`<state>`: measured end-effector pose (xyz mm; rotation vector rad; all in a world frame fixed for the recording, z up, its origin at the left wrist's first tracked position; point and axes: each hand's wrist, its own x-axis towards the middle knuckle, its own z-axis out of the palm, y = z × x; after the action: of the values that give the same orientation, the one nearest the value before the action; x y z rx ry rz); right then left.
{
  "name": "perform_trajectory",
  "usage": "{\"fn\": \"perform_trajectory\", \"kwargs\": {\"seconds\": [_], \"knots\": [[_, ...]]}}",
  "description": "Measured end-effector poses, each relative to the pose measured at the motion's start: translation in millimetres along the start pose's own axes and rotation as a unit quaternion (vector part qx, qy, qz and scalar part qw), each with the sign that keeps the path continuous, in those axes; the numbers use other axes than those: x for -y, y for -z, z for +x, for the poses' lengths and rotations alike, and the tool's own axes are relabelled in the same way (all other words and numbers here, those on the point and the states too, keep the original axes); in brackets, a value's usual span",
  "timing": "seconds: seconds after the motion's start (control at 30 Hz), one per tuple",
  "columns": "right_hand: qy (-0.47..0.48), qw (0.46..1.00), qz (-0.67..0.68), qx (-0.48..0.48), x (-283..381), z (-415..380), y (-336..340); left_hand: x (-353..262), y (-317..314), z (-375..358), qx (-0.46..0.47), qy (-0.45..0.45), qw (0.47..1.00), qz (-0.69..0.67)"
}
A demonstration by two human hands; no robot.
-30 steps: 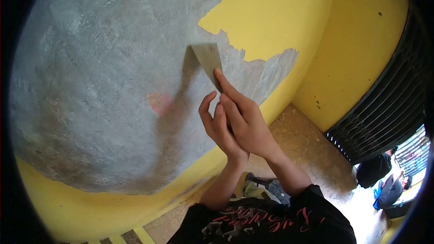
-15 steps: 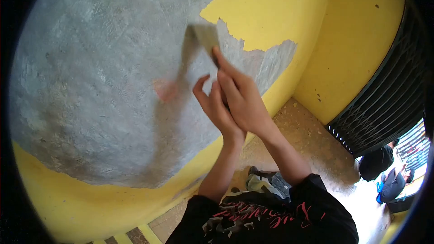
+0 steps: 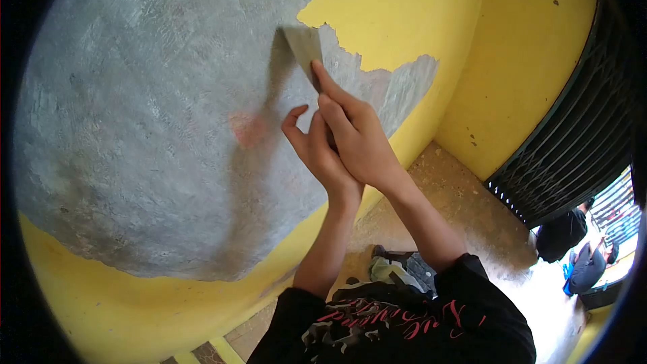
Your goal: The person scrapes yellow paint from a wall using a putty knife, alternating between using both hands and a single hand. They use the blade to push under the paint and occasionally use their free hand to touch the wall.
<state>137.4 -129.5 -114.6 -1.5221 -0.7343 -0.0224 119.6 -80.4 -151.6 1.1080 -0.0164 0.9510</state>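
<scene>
My right hand (image 3: 360, 138) is closed round the handle of a scraper (image 3: 304, 44) with a wide flat metal blade. Its index finger lies stretched along the blade. Pressed against it from the left and below is my left hand (image 3: 325, 155), wrapped about the lower handle, one finger hooked outward. Most of the handle is hidden between the two hands. The blade's edge is at the bare grey wall (image 3: 168, 128), just below the jagged edge of the yellow paint (image 3: 384, 13).
A reddish patch (image 3: 248, 129) marks the grey wall. Yellow paint borders it below. To the right stand a yellow side wall (image 3: 519, 74) and a dark folding metal gate (image 3: 559, 141). Two people (image 3: 585, 271) are by the bright opening. The floor (image 3: 448, 189) is brown and speckled.
Both hands and the scraper have shifted slightly up and left in the picture, the blade now nearer the yellow paint edge. The view has shifted a little. The grip is unchanged.
</scene>
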Motion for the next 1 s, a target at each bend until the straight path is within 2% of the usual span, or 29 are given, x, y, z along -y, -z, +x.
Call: {"fn": "perform_trajectory", "kwargs": {"seconds": [0.03,0.1,0.13,0.17,0.2,0.23,0.27,0.3,0.33,0.4,0.43,0.5,0.53,0.6,0.63,0.7,0.77,0.8,0.93,1.0], "knots": [[0.048,0.998,0.007,-0.032,-2.6,-3.6,-2.7,3.7,1.3,-4.1,0.002,0.000,1.000,0.001],[0.041,0.998,-0.006,-0.036,-0.7,0.9,-1.5,6.9,0.7,-6.2,-0.006,-0.053,0.996,0.067],[0.030,0.999,-0.019,-0.039,1.1,2.7,0.2,5.7,-2.1,0.9,-0.022,-0.030,0.999,0.008],[0.022,0.999,-0.018,-0.039,3.6,2.1,-0.6,2.5,-1.8,3.2,-0.024,-0.023,0.999,0.012],[0.014,0.999,-0.011,-0.043,7.3,3.5,-2.7,-0.5,-0.3,5.4,-0.004,-0.046,0.996,0.072],[0.016,0.999,-0.007,-0.048,10.9,7.4,-3.1,4.6,6.9,5.8,0.032,-0.164,0.955,0.243],[0.022,0.999,-0.007,-0.050,7.1,5.5,-3.0,9.6,13.9,6.4,0.027,-0.289,0.873,0.393],[0.040,0.998,-0.017,-0.036,1.6,0.1,-3.9,10.9,13.6,4.2,0.027,-0.294,0.872,0.391],[0.057,0.998,-0.027,-0.021,-2.2,-2.0,-3.9,12.3,9.5,0.7,0.015,-0.211,0.941,0.265],[0.045,0.998,-0.020,-0.032,-2.4,14.9,-0.7,12.1,6.3,8.5,0.018,-0.141,0.955,0.259],[0.031,0.999,-0.011,-0.042,-0.7,15.8,-1.5,4.9,0.9,14.0,0.020,0.020,0.999,-0.030],[0.044,0.998,-0.025,-0.046,5.8,5.9,-2.3,-3.9,-1.8,12.7,0.029,-0.060,0.992,0.105],[0.060,0.996,-0.038,-0.052,8.7,3.7,-2.6,-3.5,-0.2,8.0,0.032,-0.066,0.992,0.103],[0.072,0.996,-0.048,-0.034,7.1,4.7,-3.9,-1.2,3.8,-5.5,0.028,-0.036,0.998,-0.044],[0.071,0.996,-0.057,-0.013,7.7,3.9,-4.1,0.6,0.7,0.4,0.030,-0.035,0.998,-0.046],[0.025,0.998,-0.060,-0.009,9.4,1.5,-3.1,0.4,0.3,7.9,-0.002,-0.083,0.990,0.116],[0.027,0.999,-0.029,-0.032,11.1,-0.9,-5.2,-0.8,5.4,2.9,0.001,-0.090,0.986,0.137],[0.058,0.997,-0.029,-0.039,4.1,-3.3,-9.7,1.0,8.8,-3.4,0.009,-0.115,0.980,0.162],[0.084,0.992,-0.074,-0.056,3.6,5.9,-8.3,6.3,7.0,20.4,0.040,-0.096,0.986,0.128],[0.002,0.999,-0.008,-0.046,19.1,17.6,-6.4,-8.9,2.3,24.9,0.046,-0.025,0.997,0.059]]}}
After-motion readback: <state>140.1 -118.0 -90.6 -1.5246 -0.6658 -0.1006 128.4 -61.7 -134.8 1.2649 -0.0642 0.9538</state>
